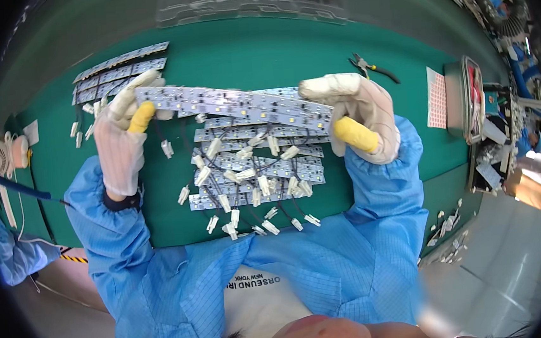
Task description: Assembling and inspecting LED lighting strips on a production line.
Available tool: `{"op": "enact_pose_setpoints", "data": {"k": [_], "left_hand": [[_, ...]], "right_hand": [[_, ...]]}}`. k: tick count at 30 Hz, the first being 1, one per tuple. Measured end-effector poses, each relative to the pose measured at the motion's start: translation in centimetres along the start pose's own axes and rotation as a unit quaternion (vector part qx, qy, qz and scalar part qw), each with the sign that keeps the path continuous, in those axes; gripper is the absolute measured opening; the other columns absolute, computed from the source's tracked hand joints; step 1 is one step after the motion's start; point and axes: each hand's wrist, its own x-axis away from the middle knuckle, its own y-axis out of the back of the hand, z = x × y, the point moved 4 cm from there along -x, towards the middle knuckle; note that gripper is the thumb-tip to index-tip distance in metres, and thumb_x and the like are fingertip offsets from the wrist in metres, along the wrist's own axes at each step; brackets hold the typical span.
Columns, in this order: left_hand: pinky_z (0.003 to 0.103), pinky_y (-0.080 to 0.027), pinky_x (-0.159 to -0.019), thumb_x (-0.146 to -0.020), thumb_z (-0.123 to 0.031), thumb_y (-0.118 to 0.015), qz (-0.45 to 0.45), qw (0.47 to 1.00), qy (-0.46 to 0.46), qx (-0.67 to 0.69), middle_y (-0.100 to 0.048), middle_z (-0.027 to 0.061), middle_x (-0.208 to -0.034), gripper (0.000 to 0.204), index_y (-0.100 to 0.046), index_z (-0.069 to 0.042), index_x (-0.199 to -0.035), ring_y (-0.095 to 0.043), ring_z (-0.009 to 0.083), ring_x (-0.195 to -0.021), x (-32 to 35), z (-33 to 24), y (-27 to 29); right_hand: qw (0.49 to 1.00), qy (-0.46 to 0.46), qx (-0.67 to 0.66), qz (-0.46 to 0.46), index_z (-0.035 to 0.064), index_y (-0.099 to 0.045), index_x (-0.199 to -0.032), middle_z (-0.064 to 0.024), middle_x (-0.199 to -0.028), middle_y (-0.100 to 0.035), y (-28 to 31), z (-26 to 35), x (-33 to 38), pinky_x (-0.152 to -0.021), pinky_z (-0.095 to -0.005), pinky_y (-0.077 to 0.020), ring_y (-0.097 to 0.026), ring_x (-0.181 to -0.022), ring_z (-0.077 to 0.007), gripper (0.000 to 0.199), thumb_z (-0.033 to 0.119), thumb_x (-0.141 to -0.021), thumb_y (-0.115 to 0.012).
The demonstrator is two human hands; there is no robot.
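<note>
- Spanning both hands, a long LED strip board hangs above the green mat, long axis running left to right, dipping slightly toward the right.
- Left hand, white glove with yellow thumb cot, pinches the board's left end; right hand pinches the right end likewise. Both equally near it.
- Below the board: a pile of similar strips with white connectors on short wires.
- Left of the board, beyond it: a second stack of strips.
- Right of the board: cutting pliers, then a tray.
</note>
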Motion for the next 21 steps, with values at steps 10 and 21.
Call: {"op": "enact_pose_setpoints", "data": {"k": [10, 21], "left_hand": [[0.026, -0.051, -0.067, -0.084, -0.032, -0.065, 0.056, 0.949, -0.15, 0.271, -0.063, 0.0174, -0.098, 0.059, -0.045, 0.007, -0.123, -0.062, 0.0162, -0.077, 1.7, 0.2, -0.2], [0.023, -0.05, -0.076, -0.093, -0.017, -0.051, 0.031, 0.993, -0.115, -0.003, -0.066, 0.0125, -0.101, 0.026, -0.063, 0.005, -0.092, -0.063, 0.0134, -0.082, 0.1, -0.5, -0.5]], "right_hand": [[0.989, -0.053, 0.098, -0.098, -0.0046, -0.053, -0.112, -0.0059, -0.077, -0.063, 0.9, -0.7, -0.8, -0.045, -0.0157, -0.0349, -0.047, -0.046, -0.0044, 0.068, 0.057, -0.084, -0.053], [0.995, -0.049, 0.027, -0.078, -0.0002, -0.053, -0.102, -0.0102, -0.073, -0.063, 1.1, -1.4, 0.2, -0.036, -0.0152, -0.0367, -0.057, -0.047, -0.0105, 0.051, 0.048, -0.088, -0.052]]}}
